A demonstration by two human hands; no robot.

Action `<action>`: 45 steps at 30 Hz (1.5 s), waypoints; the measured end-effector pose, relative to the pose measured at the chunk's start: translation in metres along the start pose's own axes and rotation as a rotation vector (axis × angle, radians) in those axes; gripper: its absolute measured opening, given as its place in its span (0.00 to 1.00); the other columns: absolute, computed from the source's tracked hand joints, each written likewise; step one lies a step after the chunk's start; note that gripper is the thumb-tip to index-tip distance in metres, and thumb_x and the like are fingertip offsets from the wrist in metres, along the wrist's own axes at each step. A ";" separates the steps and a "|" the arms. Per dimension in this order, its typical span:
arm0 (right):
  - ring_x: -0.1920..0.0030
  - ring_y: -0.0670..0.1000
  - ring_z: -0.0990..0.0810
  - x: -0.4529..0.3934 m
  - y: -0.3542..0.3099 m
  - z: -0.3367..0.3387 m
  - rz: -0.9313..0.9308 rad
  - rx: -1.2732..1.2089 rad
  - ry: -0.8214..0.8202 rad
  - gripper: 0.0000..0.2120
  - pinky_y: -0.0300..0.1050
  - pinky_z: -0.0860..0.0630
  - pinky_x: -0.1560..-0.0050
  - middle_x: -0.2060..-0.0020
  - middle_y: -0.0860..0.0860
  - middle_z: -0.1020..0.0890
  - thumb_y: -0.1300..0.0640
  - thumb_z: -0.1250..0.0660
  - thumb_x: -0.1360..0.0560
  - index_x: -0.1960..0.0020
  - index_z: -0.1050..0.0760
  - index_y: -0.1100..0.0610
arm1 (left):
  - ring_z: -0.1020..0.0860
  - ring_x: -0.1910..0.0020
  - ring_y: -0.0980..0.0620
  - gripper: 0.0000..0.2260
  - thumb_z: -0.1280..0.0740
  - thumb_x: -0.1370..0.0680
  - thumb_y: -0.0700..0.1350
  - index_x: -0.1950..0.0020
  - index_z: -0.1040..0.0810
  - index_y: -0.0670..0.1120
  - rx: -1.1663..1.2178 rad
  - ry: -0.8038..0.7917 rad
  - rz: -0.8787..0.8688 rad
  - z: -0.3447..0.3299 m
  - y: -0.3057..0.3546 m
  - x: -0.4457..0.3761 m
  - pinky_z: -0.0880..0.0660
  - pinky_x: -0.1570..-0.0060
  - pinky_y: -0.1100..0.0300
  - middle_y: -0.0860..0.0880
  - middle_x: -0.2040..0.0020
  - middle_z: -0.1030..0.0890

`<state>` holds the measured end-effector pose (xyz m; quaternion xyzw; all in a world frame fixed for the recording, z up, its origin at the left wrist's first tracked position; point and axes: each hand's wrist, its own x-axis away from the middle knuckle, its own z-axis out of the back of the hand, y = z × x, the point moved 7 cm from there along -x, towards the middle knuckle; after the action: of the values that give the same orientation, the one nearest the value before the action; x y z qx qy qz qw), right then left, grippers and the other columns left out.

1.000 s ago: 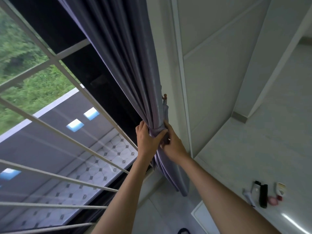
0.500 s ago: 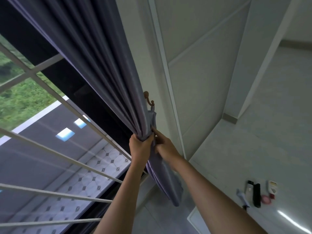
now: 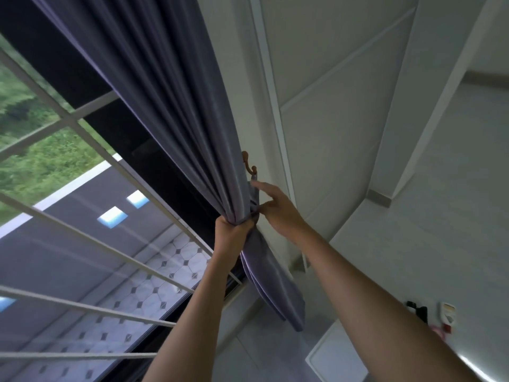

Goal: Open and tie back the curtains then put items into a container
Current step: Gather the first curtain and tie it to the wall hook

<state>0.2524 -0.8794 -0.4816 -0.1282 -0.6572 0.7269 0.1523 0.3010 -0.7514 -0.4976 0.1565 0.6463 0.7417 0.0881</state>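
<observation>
Running across the far left, white window bars (image 3: 82,128) cross a view of green plants above and a grey roof with a tiled floor below. A dark window frame (image 3: 91,86) slants down beside them.

Next comes the grey-purple curtain (image 3: 176,100), drawn toward the right side of the window and gathered into tight folds that narrow as they descend. At the narrowest point the left hand (image 3: 232,232) grips the bunched cloth from the window side, fingers curled round it and knuckles toward the camera, so that the curtain passes up out of the fist and its loose tail (image 3: 275,288) hangs out below, tilted toward the lower right and ending above the floor.

Just right of the folds and a little above the fist, a small brown hook (image 3: 249,166) stands on the white wall (image 3: 239,78). From it a strip of the same cloth, the tieback (image 3: 254,197), comes down along the curtain's right edge to the fist.

The right hand (image 3: 278,213) lies against that right edge, directly beside the left hand. Its forefinger is stretched up toward the hook and its thumb reaches across to the tieback at the gathered point; whether it pinches the strip or only touches it cannot be told.

Farther right, pale wall panels (image 3: 344,119) meet a light floor (image 3: 440,216). At the lower right, small items (image 3: 446,312) lie on the floor, partly hidden by the right forearm.
</observation>
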 end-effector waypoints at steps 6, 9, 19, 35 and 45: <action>0.45 0.55 0.21 -0.008 0.001 -0.006 0.354 0.816 -0.092 0.13 0.53 0.22 0.49 0.41 0.51 0.23 0.60 0.37 0.22 0.39 0.24 0.51 | 0.17 0.57 0.50 0.04 0.27 0.28 0.37 0.54 0.17 0.40 -0.100 -0.048 -0.038 0.003 0.000 0.000 0.22 0.60 0.62 0.43 0.59 0.16; 0.45 0.56 0.24 -0.003 -0.003 0.002 0.471 0.943 -0.013 0.12 0.54 0.20 0.56 0.38 0.49 0.26 0.59 0.34 0.23 0.40 0.25 0.52 | 0.18 0.58 0.54 0.04 0.29 0.27 0.36 0.55 0.18 0.43 -0.176 -0.080 -0.118 -0.003 0.003 0.005 0.24 0.59 0.63 0.46 0.59 0.16; 0.64 0.51 0.21 -0.012 -0.002 0.009 -0.143 0.126 -0.097 0.12 0.47 0.23 0.59 0.69 0.54 0.21 0.52 0.39 0.31 0.60 0.24 0.61 | 0.23 0.52 0.54 0.20 0.32 0.29 0.34 0.38 0.30 0.44 -0.260 0.132 -0.376 -0.001 0.001 0.015 0.26 0.54 0.67 0.50 0.48 0.22; 0.69 0.46 0.24 -0.021 -0.020 0.028 -0.244 0.475 0.033 0.10 0.38 0.24 0.61 0.80 0.49 0.24 0.64 0.27 0.35 0.73 0.23 0.57 | 0.31 0.51 0.50 0.11 0.32 0.28 0.42 0.46 0.28 0.46 -0.381 0.276 -0.334 -0.011 -0.004 0.026 0.31 0.48 0.48 0.51 0.54 0.23; 0.54 0.50 0.20 0.013 -0.002 0.026 -0.156 0.305 0.033 0.15 0.43 0.26 0.52 0.56 0.53 0.18 0.62 0.42 0.20 0.36 0.24 0.55 | 0.32 0.49 0.50 0.14 0.31 0.27 0.42 0.45 0.30 0.51 -0.266 0.190 -0.267 0.004 -0.014 0.015 0.26 0.48 0.51 0.51 0.54 0.26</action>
<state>0.2303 -0.8976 -0.4765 -0.0641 -0.5444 0.8021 0.2367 0.2874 -0.7409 -0.5092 -0.0142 0.5632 0.8136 0.1440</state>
